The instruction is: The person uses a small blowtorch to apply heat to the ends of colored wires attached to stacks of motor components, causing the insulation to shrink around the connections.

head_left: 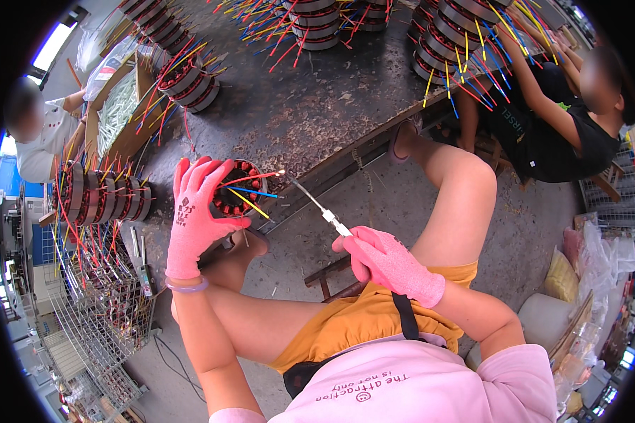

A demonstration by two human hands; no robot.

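A dark, scuffed worktable is stretching beyond both hands, and heavy wire-tailed stacks are standing toward its far side, seemingly set there to leave working room near the hands. To the left of the left hand, another stack is lying on its side, and beyond it a cardboard box is holding pale thin tubes, probably placed for easy reach. The left hand, gloved in pink, is cupping the left side of a single wound ring, its fingers and thumb spread wide, apparently to steady it near the table's edge; how firmly it is pressing, I cannot tell. The right hand, also gloved, is curling closely around the handle end of a slim tool, angling its metal shaft toward the ring, perhaps so the tip can work clear of the fingers. Between the hands, red wire, blue wire and yellow wire are fanning outward from the ring, the red one's pale end lying just beside the tool tip.
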